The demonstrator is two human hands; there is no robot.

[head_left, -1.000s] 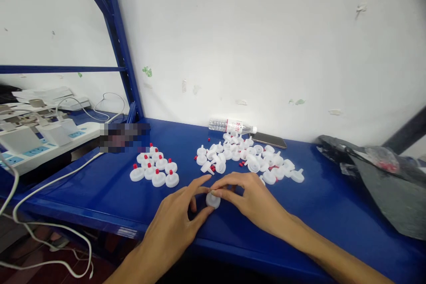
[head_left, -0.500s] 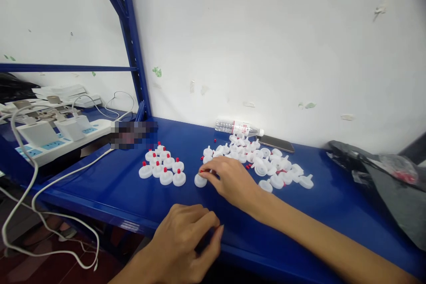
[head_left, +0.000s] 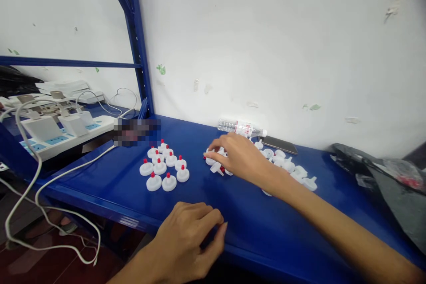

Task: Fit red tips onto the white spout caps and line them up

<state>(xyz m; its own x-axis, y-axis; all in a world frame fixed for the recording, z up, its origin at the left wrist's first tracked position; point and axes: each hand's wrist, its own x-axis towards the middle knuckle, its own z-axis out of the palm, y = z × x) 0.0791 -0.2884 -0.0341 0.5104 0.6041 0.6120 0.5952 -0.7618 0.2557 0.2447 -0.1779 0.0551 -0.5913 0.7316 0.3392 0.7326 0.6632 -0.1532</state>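
Note:
My right hand (head_left: 239, 157) is over the left end of a pile of white spouted caps (head_left: 289, 165). Its thumb and forefinger are slightly apart around a white cap (head_left: 210, 160), and no firm grip shows. Small red tips (head_left: 222, 169) lie among the pile, partly hidden by the hand. Close to the table's front edge, my left hand (head_left: 189, 237) is curled, thumb near the forefinger; its palm is hidden. Left of the pile, several white caps fitted with red tips (head_left: 169, 182) stand upright in a loose group.
Behind the pile lie a clear plastic bottle (head_left: 241, 128) and a dark phone (head_left: 278, 144). A dark plastic bag (head_left: 386, 186) sits on the blue table (head_left: 246, 230) at right. At left are a power strip (head_left: 78, 135), white cables (head_left: 80, 165) and a blue frame post (head_left: 141, 44).
The red-tipped cap under my right hand now stands at the front of the left group. My right hand is over the pile's left end. My left hand has hardly moved.

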